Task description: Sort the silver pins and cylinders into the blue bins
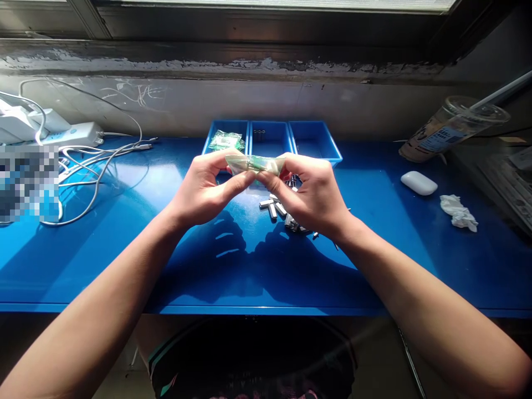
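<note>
Stretching beneath a peeling window ledge, the glossy blue tabletop lies in hard sunlight. Above its middle, the left hand and right hand each pinch one end of a small clear plastic bag, held in the air just in front of three blue bins. Small metal pieces lie under the hands. A power strip and white cables sit far left; a tilted lidded cup, a white case and a crumpled tissue sit right.

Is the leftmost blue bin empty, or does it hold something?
Holds something: a clear greenish packet lies inside the leftmost bin.
</note>
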Action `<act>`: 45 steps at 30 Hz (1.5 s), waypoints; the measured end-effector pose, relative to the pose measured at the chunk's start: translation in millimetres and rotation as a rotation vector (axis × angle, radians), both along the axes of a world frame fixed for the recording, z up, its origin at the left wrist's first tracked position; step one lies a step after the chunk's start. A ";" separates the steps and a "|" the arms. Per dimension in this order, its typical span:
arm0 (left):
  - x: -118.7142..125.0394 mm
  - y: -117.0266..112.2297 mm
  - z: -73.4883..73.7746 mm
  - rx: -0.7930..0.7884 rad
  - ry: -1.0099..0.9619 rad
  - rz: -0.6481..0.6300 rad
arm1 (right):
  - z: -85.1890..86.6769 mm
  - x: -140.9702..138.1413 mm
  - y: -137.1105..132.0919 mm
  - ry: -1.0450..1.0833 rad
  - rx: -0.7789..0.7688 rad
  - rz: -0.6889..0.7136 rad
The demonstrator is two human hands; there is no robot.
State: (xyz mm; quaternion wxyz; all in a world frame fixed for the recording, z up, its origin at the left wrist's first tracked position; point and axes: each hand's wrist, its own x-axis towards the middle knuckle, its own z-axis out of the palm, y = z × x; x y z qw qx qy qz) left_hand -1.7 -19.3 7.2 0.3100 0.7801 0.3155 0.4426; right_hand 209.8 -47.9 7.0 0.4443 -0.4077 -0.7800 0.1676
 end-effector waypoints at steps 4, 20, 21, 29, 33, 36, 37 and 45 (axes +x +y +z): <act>0.0 -4.3 2.0 0.006 0.006 0.002 | 1.4 -1.4 -2.4 0.007 0.066 0.029; 7.6 -5.3 -4.9 0.143 0.003 -0.029 | -1.2 -7.2 -5.0 0.101 0.171 0.107; 7.9 -5.3 -5.4 0.152 0.005 -0.025 | -1.2 -7.3 -5.2 0.099 0.162 0.103; 10.5 -5.5 -5.8 0.219 0.026 -0.012 | -3.5 -7.2 -5.0 0.076 0.156 0.085; 11.3 -6.2 -5.9 0.215 0.024 -0.009 | -5.3 -6.9 -4.6 0.081 0.168 0.083; 11.6 -6.1 -6.6 0.189 0.017 -0.015 | -6.6 -6.7 -4.0 0.074 0.153 0.066; 11.7 -6.0 -6.8 0.185 0.017 -0.017 | -6.9 -6.6 -3.7 0.072 0.150 0.063; 13.3 -6.0 -6.5 0.180 0.015 -0.004 | -6.3 -5.1 -2.0 0.061 0.161 0.061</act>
